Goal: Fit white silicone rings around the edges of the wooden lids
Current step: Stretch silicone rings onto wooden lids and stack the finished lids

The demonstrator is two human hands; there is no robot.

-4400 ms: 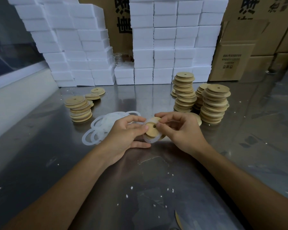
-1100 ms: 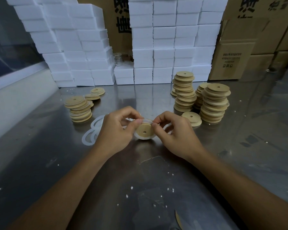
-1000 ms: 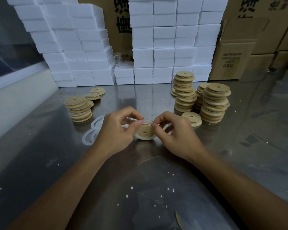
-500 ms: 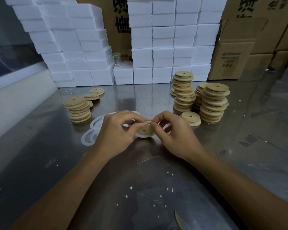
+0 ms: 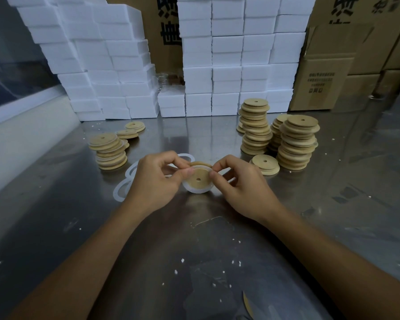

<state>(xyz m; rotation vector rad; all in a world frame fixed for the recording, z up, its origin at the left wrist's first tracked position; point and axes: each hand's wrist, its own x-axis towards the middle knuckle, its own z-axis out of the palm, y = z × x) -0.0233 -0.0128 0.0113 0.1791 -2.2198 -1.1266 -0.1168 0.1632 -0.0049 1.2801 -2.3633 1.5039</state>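
Observation:
A round wooden lid (image 5: 198, 180) with a small centre hole is held between both hands above the steel table, tilted toward me. A white silicone ring (image 5: 195, 191) wraps its lower edge. My left hand (image 5: 156, 181) pinches the lid's left rim with thumb and fingers. My right hand (image 5: 241, 185) pinches the right rim the same way. Loose white rings (image 5: 123, 189) lie on the table behind my left hand, partly hidden by it.
Tall stacks of bare wooden lids (image 5: 297, 143) stand at the right, with a short pile (image 5: 265, 164) beside them. A stack of lids (image 5: 110, 151) stands at the left. White foam blocks (image 5: 229, 56) and cardboard boxes (image 5: 328, 72) line the back of the steel table (image 5: 194, 250).
The lid has tipped up toward me from a flatter pose, and both hands have shifted their pinch along its rim. The white ring now shows mostly on the lower edge.

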